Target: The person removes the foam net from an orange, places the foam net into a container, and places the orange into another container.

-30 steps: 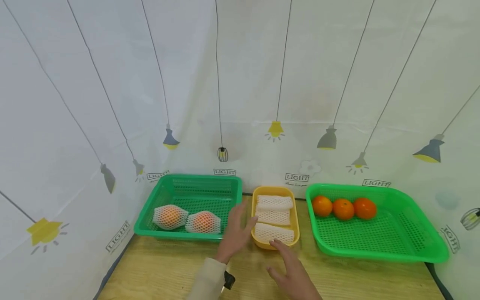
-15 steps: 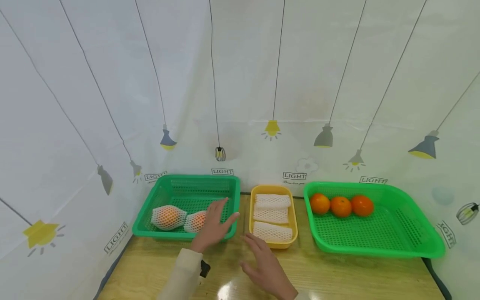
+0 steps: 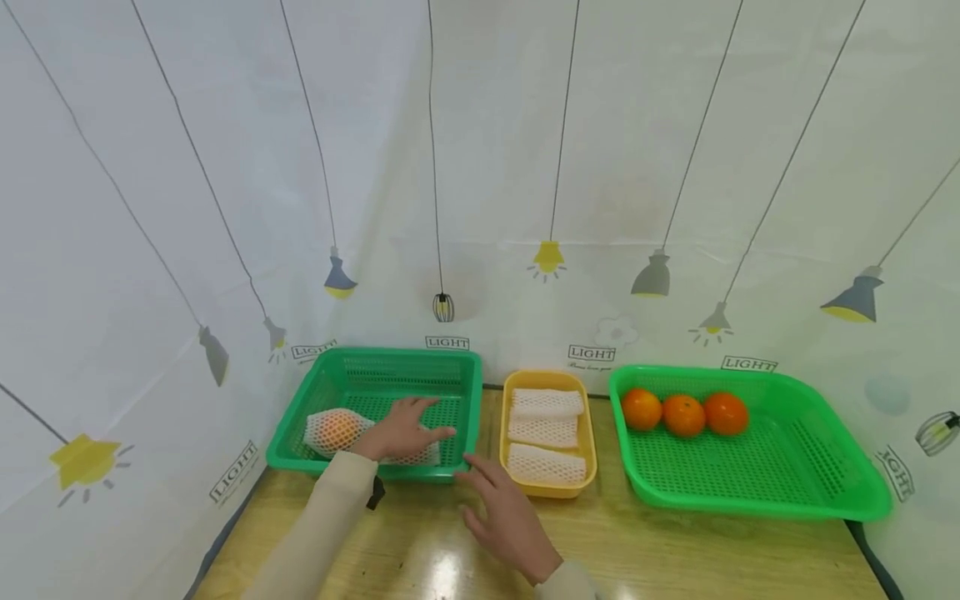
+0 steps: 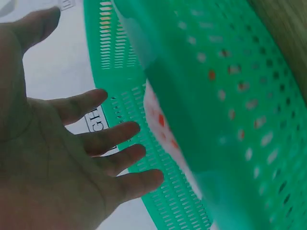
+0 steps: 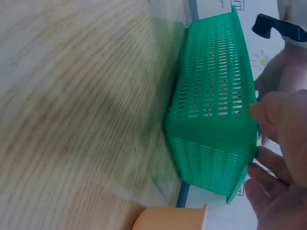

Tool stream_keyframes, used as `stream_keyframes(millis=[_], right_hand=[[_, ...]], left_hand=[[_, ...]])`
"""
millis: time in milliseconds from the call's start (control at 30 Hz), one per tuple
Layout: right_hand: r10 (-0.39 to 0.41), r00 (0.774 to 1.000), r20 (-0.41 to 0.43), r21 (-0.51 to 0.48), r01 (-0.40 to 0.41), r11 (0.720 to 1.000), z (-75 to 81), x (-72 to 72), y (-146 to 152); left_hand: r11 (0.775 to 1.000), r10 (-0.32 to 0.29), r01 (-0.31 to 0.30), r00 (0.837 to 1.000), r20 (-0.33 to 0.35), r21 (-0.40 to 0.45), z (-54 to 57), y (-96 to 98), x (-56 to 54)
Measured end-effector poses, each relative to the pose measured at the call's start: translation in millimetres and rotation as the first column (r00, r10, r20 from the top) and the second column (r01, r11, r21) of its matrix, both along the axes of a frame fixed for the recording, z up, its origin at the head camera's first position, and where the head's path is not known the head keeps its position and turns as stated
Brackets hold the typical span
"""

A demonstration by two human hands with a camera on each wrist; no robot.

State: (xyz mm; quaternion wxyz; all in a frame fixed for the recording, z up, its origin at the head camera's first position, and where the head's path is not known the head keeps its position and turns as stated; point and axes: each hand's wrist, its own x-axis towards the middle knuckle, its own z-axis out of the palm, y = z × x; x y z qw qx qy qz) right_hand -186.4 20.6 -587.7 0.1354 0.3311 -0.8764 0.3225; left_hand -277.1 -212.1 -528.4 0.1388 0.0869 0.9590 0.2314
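My left hand (image 3: 401,429) reaches over the dark green basket (image 3: 405,354) with its fingers spread and nothing in its grasp. Inside that basket lies a round orange-coloured fruit in a white foam net (image 3: 333,431). A second netted fruit (image 3: 427,456) is mostly hidden under the left hand. The left wrist view shows the palm (image 4: 57,148) facing the basket's side, fingers straight. At the basket's front right corner is my right hand (image 3: 506,517), fingers loosely bent. In the right wrist view its fingertips are right at the rim (image 5: 253,120).
A small yellow tray (image 3: 591,442) with several white foam nets (image 3: 546,464) stands in the middle. To its right, a bright green basket (image 3: 757,475) holds three orange fruits (image 3: 684,415). A printed curtain (image 3: 495,167) hangs behind the wooden table (image 3: 675,558).
My left hand has moved left, from beside the yellow tray to over the dark green basket. The right hand has moved left from the yellow tray to the basket's front right corner.
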Motion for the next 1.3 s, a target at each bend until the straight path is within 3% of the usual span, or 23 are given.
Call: stream_keyframes(millis=[167, 400, 633, 900, 1300], right_hand=[[0.021, 0.999, -0.025, 0.014, -0.021, 1.000, 0.6, -5.3, -7], [0.012, 0.998, -0.061, 0.070, -0.008, 0.997, 4.7, -11.1, -19], [-0.025, 0.996, -0.080, 0.087, 0.032, 0.996, 11.0, -17.7, -29], [-0.097, 0.994, -0.059, 0.092, 0.102, 0.991, 18.3, -24.3, -34], [-0.092, 0.996, -0.002, 0.087, 0.091, 0.992, 19.4, -26.4, -35]], left_hand=[[0.996, -0.036, 0.043, 0.995, 0.095, -0.073, 3.0, -8.5, -10.2], [0.972, -0.044, 0.095, 0.972, 0.230, -0.213, 3.2, -14.1, -26.8], [0.960, 0.003, 0.088, 0.945, 0.328, -0.264, -0.9, -7.3, -32.2], [0.925, -0.057, 0.162, 0.953, 0.298, -0.342, -6.3, 0.9, -36.7], [0.909, -0.059, 0.166, 0.960, 0.276, -0.383, -8.2, 2.1, -35.3]])
